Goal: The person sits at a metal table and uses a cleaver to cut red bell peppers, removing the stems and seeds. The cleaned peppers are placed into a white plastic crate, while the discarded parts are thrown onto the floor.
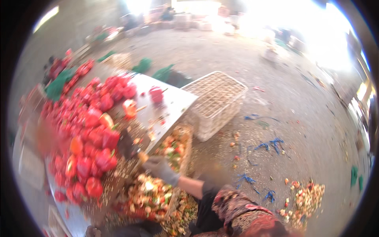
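My right hand [161, 169], in a grey work glove, grips the light wooden handle of a broad-bladed knife [127, 145]. Its dark blade is blurred and lies over the metal-topped table [174, 99], beside a large heap of red bell peppers [88, 139]. One cut pepper [129, 108] and one whole red pepper [156, 94] sit apart from the heap. Below the hand, crates hold pepper cores and trimmings [151, 195]. I cannot make out my left hand in view; a small dark shape at the bottom edge is unclear.
An upturned plastic basket crate [217, 96] stands on the floor beyond the table corner. Blue twine scraps [274, 144] and a pile of trimmings [309, 201] lie to the right. Green netting [60, 84] hangs at the table's far left. Seeds cover part of the tabletop.
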Available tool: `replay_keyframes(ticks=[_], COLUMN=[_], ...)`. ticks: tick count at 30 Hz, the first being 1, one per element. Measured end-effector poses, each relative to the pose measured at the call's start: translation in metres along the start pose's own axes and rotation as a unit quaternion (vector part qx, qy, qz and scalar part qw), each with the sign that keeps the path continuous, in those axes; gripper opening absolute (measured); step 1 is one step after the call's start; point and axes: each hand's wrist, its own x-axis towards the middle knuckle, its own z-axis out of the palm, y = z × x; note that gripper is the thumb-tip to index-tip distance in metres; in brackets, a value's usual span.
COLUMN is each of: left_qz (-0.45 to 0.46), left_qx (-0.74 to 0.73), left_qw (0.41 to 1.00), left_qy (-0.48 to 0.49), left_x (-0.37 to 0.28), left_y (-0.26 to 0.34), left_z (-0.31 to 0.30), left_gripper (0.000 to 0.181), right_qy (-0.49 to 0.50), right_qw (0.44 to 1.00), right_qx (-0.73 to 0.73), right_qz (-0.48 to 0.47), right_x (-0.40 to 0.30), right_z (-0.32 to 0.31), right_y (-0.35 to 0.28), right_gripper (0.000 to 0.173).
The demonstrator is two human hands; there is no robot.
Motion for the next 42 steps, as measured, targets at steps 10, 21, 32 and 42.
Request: replay_keyframes(ticks=[10,21,32,42], left_qz=[0.255,0.284,0.208,0.200], left_qx=[0.131,0.369,0.355,0.081], left_qw=[0.948,0.884,0.910,0.955], left_qy=[-0.139,0.044,0.041,-0.201], left_x=[0.126,0.376,0.409,0.367], left_y=[0.189,0.157,0.148,0.165], left_z=[0.331,0.474,0.465,0.453], left_gripper=[0.052,0.081,0.065,0.048], right_qy=[0.094,0.074,0.045,0.092], right_qw=[0.985,0.983,0.987,0.975], right_qx=[0.119,0.142,0.108,0.096], right_qz=[-0.085,-0.089,-0.112,-0.178], right_x=[0.039,0.046,0.058,0.065], right_z=[-0.010,-0.023,-0.025,-0.019], right_y=[0.034,0.015,0.004,0.013], right_gripper=[0.023,0.029,0.026,0.022])
